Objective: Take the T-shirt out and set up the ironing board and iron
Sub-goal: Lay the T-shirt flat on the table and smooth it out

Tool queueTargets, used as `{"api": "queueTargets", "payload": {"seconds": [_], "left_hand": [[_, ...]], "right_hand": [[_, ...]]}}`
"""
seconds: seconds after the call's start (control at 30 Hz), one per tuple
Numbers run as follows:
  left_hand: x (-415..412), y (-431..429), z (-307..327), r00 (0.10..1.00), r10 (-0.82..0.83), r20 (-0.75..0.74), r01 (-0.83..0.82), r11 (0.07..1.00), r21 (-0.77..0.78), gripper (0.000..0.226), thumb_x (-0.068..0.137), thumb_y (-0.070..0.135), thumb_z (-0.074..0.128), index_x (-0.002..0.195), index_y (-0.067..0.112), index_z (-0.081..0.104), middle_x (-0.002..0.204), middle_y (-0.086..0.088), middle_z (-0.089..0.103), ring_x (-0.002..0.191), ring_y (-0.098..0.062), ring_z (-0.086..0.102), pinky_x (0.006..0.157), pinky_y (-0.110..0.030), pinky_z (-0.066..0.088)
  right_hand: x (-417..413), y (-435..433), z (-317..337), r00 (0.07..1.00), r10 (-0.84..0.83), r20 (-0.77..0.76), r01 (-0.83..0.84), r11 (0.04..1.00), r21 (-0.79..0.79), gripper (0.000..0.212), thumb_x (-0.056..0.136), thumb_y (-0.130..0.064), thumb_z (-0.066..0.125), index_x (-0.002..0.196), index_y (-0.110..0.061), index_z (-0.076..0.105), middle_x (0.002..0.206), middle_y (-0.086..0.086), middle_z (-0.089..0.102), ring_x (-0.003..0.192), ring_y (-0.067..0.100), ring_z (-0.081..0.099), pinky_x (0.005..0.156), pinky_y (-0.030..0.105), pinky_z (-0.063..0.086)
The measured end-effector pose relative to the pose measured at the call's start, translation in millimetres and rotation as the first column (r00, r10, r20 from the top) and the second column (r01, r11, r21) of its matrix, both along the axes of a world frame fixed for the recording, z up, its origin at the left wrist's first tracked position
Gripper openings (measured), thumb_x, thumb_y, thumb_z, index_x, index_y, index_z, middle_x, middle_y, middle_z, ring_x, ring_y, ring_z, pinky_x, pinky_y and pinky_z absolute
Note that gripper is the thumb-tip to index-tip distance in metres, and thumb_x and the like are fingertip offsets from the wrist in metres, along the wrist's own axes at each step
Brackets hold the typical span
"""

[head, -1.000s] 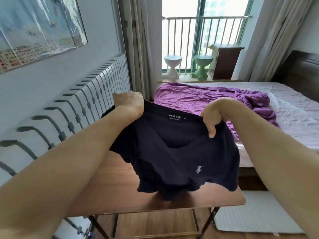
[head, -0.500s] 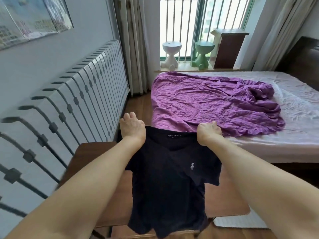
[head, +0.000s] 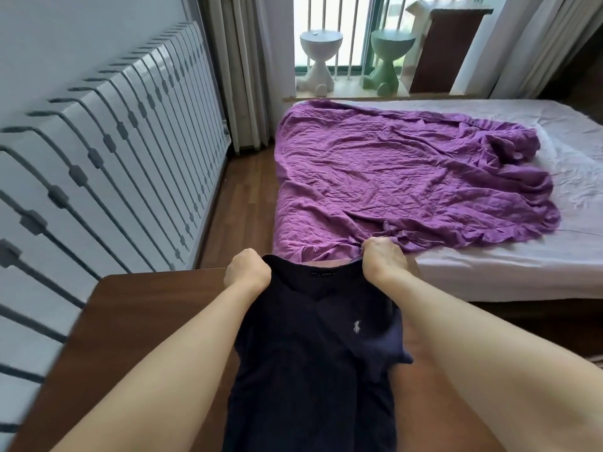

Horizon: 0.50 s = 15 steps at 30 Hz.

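A dark navy T-shirt (head: 313, 360) with a small pale horse logo on the chest lies lengthwise on a brown wooden table (head: 137, 321). Its collar points toward the bed. My left hand (head: 248, 272) grips the left shoulder of the shirt at the table's far edge. My right hand (head: 385, 261) grips the right shoulder, close to the purple sheet. The shirt's lower part runs out of the bottom of the view between my forearms. No ironing board or iron is in view.
A bed (head: 509, 275) with a crumpled purple sheet (head: 398, 177) stands just beyond the table. A white radiator (head: 98, 158) lines the left wall. Curtains (head: 241, 66), a white stool (head: 318, 60), a green stool (head: 388, 60) and a brown cabinet (head: 447, 47) stand by the window.
Both hands have lowered the shirt from being held up in the air until it lies stretched along the table. The view has tilted downward.
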<state>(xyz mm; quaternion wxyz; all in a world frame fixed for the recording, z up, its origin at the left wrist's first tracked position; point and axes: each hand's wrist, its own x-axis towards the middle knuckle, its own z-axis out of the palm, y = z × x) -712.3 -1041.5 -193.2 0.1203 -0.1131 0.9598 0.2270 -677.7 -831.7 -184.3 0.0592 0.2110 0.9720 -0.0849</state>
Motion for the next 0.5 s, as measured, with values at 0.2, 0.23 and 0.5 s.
{"api": "queueTargets", "payload": {"seconds": [0.2,0.23,0.5], "left_hand": [[-23.1,9.8,-47.2,0.998,-0.015,-0.053,0.024,0.986,0.163,0.052,0.091,0.006,0.038,0.141,0.009,0.025,0.131,-0.016,0.052,0.114,-0.033,0.052,0.088,-0.036,0.041],[-23.0,9.2,-57.1,0.997,-0.049,-0.053,0.06,0.973,0.221,0.062,0.091,0.006,0.039,0.146,0.015,0.012,0.133,-0.015,0.049,0.111,-0.032,0.054,0.084,-0.034,0.04],[9.1,-7.9,-131.1,0.862,-0.47,0.193,0.495,0.862,-0.111,0.058,0.091,0.015,0.045,0.144,0.016,0.021,0.148,-0.006,0.03,0.131,-0.027,0.037,0.101,-0.045,0.037]], "right_hand": [[-28.1,9.6,-53.4,0.997,-0.015,-0.077,-0.005,0.968,-0.251,0.043,0.085,0.001,0.043,0.123,-0.011,0.058,0.132,0.016,0.052,0.12,0.034,0.052,0.102,0.036,0.041],[-27.3,9.2,-63.2,0.997,-0.005,-0.078,-0.018,0.954,-0.301,0.047,0.085,0.0,0.043,0.129,-0.013,0.053,0.137,0.013,0.046,0.124,0.033,0.049,0.106,0.036,0.039],[15.5,-2.6,-144.1,0.956,0.252,0.149,-0.203,0.938,-0.281,0.031,0.092,-0.026,0.049,0.12,-0.015,0.058,0.132,0.008,0.053,0.122,0.031,0.049,0.101,0.036,0.042]]}}
